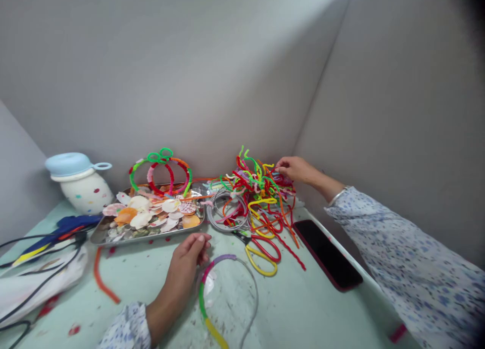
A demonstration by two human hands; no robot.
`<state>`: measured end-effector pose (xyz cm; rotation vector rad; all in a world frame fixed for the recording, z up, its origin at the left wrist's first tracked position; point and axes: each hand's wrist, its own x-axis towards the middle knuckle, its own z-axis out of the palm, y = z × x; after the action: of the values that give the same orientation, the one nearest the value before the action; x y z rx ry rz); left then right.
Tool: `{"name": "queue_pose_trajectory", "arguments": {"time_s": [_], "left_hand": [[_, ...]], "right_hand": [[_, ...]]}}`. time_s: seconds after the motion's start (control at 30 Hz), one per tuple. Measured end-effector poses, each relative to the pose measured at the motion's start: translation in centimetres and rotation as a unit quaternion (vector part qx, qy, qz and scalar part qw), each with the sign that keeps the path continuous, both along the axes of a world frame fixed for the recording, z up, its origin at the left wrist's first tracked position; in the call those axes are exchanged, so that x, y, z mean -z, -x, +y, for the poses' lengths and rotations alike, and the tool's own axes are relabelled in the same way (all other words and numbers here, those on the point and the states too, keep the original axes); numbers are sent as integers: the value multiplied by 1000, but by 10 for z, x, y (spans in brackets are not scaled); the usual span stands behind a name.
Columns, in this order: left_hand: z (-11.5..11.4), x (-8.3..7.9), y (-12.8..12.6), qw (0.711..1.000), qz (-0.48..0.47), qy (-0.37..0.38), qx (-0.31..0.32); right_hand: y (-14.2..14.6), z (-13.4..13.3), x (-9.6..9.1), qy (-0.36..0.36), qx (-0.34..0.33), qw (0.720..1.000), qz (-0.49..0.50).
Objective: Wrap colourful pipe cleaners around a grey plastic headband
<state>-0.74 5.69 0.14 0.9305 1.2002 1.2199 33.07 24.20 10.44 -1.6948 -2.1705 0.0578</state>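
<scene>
My right hand is at the right side of a tangled heap of coloured pipe cleaners, its fingertips pinched on a pipe cleaner in it. My left hand is curled closed above the table, and nothing shows in its fingers. Just right of it lies a grey wire ring, its left side wrapped in purple, magenta, green and yellow pipe cleaner. Scissors with red and yellow handles lie between ring and heap. A coil of grey wire leans against the heap's left.
A metal tray of seashells carries wrapped rings. Behind it stands a grey wall. A blue-lidded jar, dark cables and an orange pipe cleaner are at left. A phone lies by the right edge.
</scene>
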Motion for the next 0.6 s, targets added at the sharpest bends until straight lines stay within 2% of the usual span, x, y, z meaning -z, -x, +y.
{"name": "queue_pose_trajectory", "arguments": {"time_s": [0.17,0.33,0.6], "left_hand": [[0,0,0,1000,3,1,2],[1,1,-1,1000,9,6,6],[-1,1,1,1000,16,4,14]], "right_hand": [[-2,-1,6,7,-39,999,3],[-3,-9,13,-5,-62,997,-45],[-2,-20,5,-12,-64,993,-100]]}}
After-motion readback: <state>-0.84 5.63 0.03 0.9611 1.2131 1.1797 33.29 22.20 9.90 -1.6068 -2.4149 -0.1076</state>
